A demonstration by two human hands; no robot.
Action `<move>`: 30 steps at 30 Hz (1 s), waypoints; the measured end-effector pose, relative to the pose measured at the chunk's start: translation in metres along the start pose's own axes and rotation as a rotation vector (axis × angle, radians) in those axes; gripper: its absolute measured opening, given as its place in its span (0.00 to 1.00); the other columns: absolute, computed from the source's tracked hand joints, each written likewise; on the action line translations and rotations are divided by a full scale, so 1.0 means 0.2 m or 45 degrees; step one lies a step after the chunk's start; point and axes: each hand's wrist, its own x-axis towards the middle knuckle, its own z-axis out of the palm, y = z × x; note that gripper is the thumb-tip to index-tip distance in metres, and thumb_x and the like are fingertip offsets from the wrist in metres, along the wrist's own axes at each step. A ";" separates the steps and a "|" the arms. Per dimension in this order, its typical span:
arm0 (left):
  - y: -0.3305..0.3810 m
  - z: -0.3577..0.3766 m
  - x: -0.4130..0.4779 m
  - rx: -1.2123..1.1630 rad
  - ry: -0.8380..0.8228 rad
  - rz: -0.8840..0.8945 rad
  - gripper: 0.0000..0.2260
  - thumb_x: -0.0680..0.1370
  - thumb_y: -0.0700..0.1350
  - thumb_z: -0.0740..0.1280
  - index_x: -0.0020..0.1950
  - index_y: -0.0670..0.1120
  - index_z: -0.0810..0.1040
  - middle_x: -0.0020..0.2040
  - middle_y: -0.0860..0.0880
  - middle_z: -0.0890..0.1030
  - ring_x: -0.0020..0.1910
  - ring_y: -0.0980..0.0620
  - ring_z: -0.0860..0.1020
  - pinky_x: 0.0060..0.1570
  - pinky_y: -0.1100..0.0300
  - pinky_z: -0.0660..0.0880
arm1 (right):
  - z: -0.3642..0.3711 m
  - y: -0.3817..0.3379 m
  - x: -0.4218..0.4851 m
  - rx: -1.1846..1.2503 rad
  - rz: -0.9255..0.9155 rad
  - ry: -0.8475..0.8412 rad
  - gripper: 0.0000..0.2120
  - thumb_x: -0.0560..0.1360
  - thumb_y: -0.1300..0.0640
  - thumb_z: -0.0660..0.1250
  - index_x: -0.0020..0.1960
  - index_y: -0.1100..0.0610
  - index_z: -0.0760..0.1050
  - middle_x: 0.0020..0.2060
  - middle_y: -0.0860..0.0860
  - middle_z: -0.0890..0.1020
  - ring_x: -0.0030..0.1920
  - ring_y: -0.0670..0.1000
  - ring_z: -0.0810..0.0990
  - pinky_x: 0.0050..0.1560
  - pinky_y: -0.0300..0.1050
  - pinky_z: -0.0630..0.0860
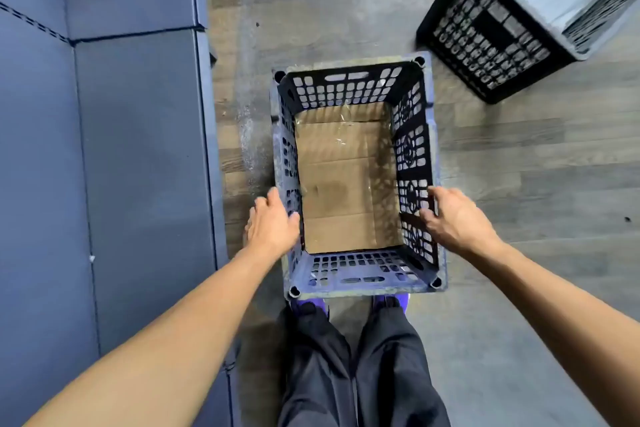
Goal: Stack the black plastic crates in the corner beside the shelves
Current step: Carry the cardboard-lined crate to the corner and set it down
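A black perforated plastic crate (349, 85) stands upright on the wooden floor right in front of my feet, with a sheet of cardboard (343, 180) lying in its bottom. My left hand (272, 222) grips the crate's left rim, thumb inside and fingers down the outer wall. My right hand (453, 215) grips the right rim the same way, thumb on the inner wall. A second black crate (485, 35) sits on the floor at the upper right, turned at an angle, with a grey sheet inside it.
A dark blue padded surface (104, 149) runs along the whole left side, its edge close to the crate's left wall. Bare wooden floor (311, 3) lies ahead and to the right. My legs and purple shoes (311, 305) stand just behind the crate.
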 end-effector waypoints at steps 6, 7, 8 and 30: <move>0.00 0.07 0.27 -0.106 -0.009 -0.128 0.37 0.81 0.52 0.62 0.80 0.45 0.42 0.78 0.40 0.58 0.74 0.39 0.62 0.69 0.44 0.63 | 0.13 0.04 0.19 0.012 0.124 0.018 0.24 0.77 0.53 0.60 0.70 0.61 0.61 0.63 0.65 0.69 0.61 0.67 0.69 0.60 0.59 0.70; 0.00 0.08 0.29 -0.104 -0.013 -0.118 0.37 0.81 0.52 0.62 0.80 0.45 0.41 0.78 0.41 0.58 0.74 0.39 0.62 0.69 0.44 0.64 | 0.16 0.05 0.21 0.008 0.126 0.030 0.24 0.77 0.53 0.60 0.69 0.61 0.61 0.62 0.65 0.68 0.61 0.67 0.69 0.59 0.59 0.70; 0.01 0.08 0.31 -0.097 -0.017 -0.109 0.37 0.81 0.52 0.62 0.80 0.45 0.41 0.78 0.41 0.57 0.74 0.40 0.62 0.69 0.44 0.64 | 0.17 0.04 0.23 0.006 0.125 0.061 0.24 0.77 0.53 0.61 0.69 0.62 0.60 0.61 0.65 0.68 0.60 0.67 0.70 0.58 0.59 0.71; 0.19 -0.21 0.10 0.062 0.261 -0.173 0.19 0.79 0.40 0.63 0.66 0.34 0.63 0.52 0.38 0.78 0.54 0.36 0.77 0.44 0.49 0.70 | -0.24 0.08 0.13 0.125 0.227 0.223 0.10 0.76 0.59 0.59 0.54 0.64 0.66 0.50 0.64 0.78 0.48 0.64 0.77 0.45 0.51 0.71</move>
